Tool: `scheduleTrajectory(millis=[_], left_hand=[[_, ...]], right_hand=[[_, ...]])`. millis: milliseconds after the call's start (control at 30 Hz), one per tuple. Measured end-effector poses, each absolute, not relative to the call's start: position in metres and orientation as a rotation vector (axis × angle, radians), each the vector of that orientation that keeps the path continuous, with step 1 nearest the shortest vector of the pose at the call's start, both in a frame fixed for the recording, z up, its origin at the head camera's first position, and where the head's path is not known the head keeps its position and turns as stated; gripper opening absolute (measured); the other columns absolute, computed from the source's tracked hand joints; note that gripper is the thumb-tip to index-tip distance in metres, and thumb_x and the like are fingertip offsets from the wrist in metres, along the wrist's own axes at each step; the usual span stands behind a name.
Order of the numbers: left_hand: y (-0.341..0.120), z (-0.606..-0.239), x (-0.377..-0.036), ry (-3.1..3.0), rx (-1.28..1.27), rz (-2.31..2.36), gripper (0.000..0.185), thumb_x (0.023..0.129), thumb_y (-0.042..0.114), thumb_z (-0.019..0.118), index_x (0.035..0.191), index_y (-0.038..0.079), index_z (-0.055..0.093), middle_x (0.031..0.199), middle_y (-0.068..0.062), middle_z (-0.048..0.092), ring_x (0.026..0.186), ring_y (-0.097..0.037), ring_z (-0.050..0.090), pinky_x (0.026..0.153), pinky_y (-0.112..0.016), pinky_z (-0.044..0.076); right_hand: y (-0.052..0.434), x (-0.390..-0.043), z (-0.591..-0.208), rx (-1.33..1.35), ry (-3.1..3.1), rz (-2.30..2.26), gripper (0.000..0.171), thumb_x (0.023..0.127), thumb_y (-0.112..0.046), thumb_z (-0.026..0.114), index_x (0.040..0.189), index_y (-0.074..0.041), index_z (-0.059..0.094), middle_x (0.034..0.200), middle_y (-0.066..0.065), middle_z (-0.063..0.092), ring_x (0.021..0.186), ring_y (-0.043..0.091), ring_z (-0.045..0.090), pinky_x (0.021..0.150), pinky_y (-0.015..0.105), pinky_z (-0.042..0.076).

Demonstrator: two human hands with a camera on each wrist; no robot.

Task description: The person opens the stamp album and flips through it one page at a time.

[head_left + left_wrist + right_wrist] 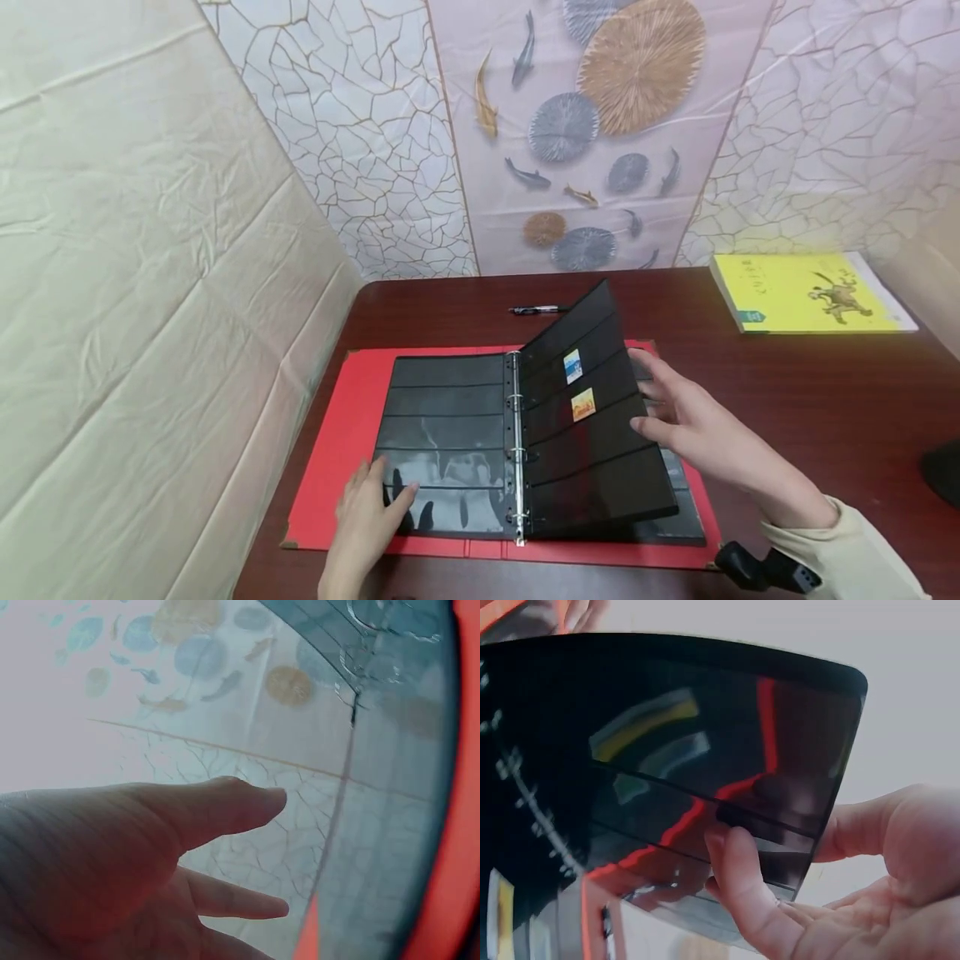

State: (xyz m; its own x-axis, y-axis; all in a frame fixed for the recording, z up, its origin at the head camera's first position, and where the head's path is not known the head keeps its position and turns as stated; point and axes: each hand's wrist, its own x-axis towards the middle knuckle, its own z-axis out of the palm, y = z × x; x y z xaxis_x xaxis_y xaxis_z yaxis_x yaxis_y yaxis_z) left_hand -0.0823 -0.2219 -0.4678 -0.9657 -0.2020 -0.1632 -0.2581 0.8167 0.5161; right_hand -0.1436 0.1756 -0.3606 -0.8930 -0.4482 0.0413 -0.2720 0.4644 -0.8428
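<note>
A stamp album with a red cover (pixel 330 467) lies spread on the table, its metal rings (pixel 517 467) down the middle. At the right edge of a raised black page (pixel 592 462), my right hand (pixel 701 425) pinches it between thumb and fingers. Two small stamps, one blue (pixel 573 367) and one orange-yellow (pixel 582 405), sit in that page's strips. In the right wrist view, a fingertip (pixel 739 855) presses the page's dark face. My left hand (pixel 367 508) rests with spread fingers at the lower left corner of the flat left page (pixel 450 400).
Behind the album lies a pen (pixel 536 310), partly hidden by the raised page. A yellow book (pixel 802 292) is at the back right of the dark red table (pixel 810 400). A black object (pixel 943 471) shows at the right edge. Patterned cloth hangs behind.
</note>
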Motion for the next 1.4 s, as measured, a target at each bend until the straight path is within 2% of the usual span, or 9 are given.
scheduleTrajectory(millis=[233, 500, 667, 933, 1200, 1400], left_hand=[[-0.203, -0.447, -0.084, 2.954, -0.265, 0.999, 0.07, 0.095, 0.031, 0.072, 0.147, -0.007, 0.044, 0.154, -0.035, 0.032, 0.14, -0.054, 0.03, 0.107, -0.072, 0.027], [-0.179, -0.427, -0.089, 2.987, -0.154, 1.104, 0.071, 0.095, 0.03, 0.072, 0.15, -0.004, 0.042, 0.158, -0.028, 0.031, 0.142, -0.049, 0.032, 0.104, -0.07, 0.035], [-0.166, -0.415, -0.092, 3.027, -0.076, 1.135, 0.07, 0.095, 0.03, 0.071, 0.15, -0.003, 0.042, 0.159, -0.026, 0.031, 0.143, -0.047, 0.032, 0.104, -0.071, 0.034], [-0.148, -0.4, -0.097, 3.028, 0.04, 1.155, 0.072, 0.096, 0.033, 0.07, 0.151, -0.003, 0.04, 0.161, -0.023, 0.029, 0.145, -0.045, 0.03, 0.106, -0.071, 0.031], [-0.133, -0.385, -0.099, 3.034, 0.144, 1.207, 0.073, 0.096, 0.033, 0.07, 0.153, 0.0, 0.039, 0.161, -0.019, 0.03, 0.144, -0.042, 0.032, 0.104, -0.071, 0.033], [-0.12, -0.374, -0.099, 2.924, 0.196, 1.394, 0.078, 0.098, 0.045, 0.064, 0.158, 0.006, 0.031, 0.161, -0.015, 0.033, 0.144, -0.039, 0.035, 0.107, -0.067, 0.033]], right_hand=[[0.158, -0.141, -0.345, -0.65, 2.491, -1.486, 0.077, 0.093, 0.001, 0.066, 0.158, -0.006, 0.026, 0.157, 0.024, 0.033, 0.132, 0.05, 0.046, 0.083, 0.039, 0.056], [0.138, -0.146, -0.33, -0.675, 2.5, -1.499, 0.076, 0.092, 0.004, 0.065, 0.158, -0.005, 0.027, 0.154, 0.024, 0.039, 0.131, 0.045, 0.051, 0.088, 0.048, 0.055], [0.129, -0.15, -0.322, -0.689, 2.539, -1.465, 0.074, 0.092, 0.003, 0.064, 0.157, -0.005, 0.029, 0.152, 0.024, 0.043, 0.128, 0.043, 0.054, 0.088, 0.051, 0.055], [0.124, -0.149, -0.315, -0.697, 2.547, -1.453, 0.072, 0.092, 0.004, 0.062, 0.157, -0.005, 0.031, 0.141, 0.028, 0.052, 0.113, 0.038, 0.064, 0.078, 0.041, 0.056], [0.114, -0.146, -0.311, -0.769, 2.523, -1.472, 0.072, 0.092, 0.006, 0.061, 0.156, -0.004, 0.032, 0.142, 0.023, 0.054, 0.119, 0.036, 0.062, 0.081, 0.043, 0.056], [0.1, -0.146, -0.312, -0.782, 2.485, -1.489, 0.069, 0.093, 0.003, 0.063, 0.155, -0.003, 0.033, 0.144, 0.025, 0.052, 0.11, 0.035, 0.067, 0.078, 0.042, 0.058]])
